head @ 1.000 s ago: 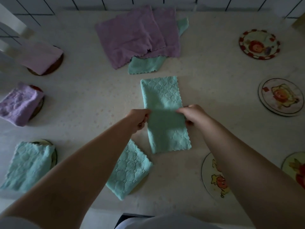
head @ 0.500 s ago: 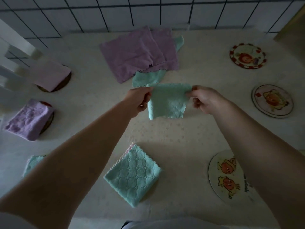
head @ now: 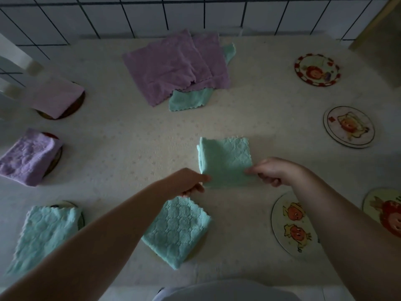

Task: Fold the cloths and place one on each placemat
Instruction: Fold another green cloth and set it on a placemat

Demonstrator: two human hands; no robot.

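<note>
I see the teal textured microfibre cloth (head: pixel 225 161), a long strip a second ago, now folded square on the table; left hand (head: pixel 188 181) and right hand (head: pixel 273 171) pinch its near corners, ready for the nearest bare round cartoon-printed placemat (head: pixel 291 224).

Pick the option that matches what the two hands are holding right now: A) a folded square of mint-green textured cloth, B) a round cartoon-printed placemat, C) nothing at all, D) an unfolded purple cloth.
A: the left hand and the right hand each pinch a near corner of the folded square of mint-green textured cloth on the pale table.
</note>
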